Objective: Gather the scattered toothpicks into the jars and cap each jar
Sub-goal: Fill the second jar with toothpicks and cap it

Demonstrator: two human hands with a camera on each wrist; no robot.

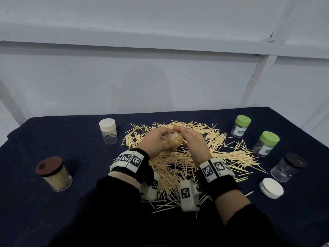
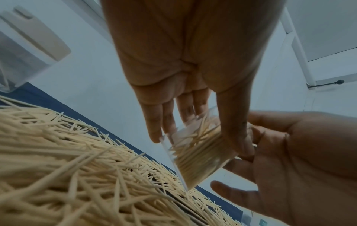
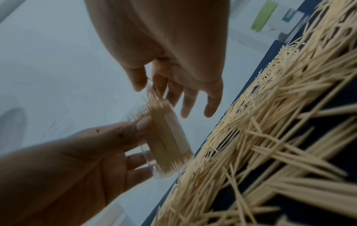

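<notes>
My left hand (image 1: 164,136) holds a clear uncapped jar (image 1: 173,140) tilted on its side above the toothpick pile (image 1: 178,168). The jar is packed with toothpicks. In the left wrist view its thumb and fingers (image 2: 154,131) wrap the jar (image 2: 197,152). My right hand (image 1: 185,134) is at the jar's mouth. In the right wrist view its thumb and forefinger pinch the tips of toothpicks (image 3: 149,97) sticking out of the jar (image 3: 170,140), with the other fingers spread. A loose white cap (image 1: 271,187) lies at the right.
On the dark blue cloth (image 1: 53,136) stand a white-capped jar (image 1: 108,131) at the back left and a full brown-lidded jar (image 1: 54,173) at the front left. Two green-lidded jars (image 1: 240,126) (image 1: 266,143) and a black-lidded jar (image 1: 288,166) stand on the right.
</notes>
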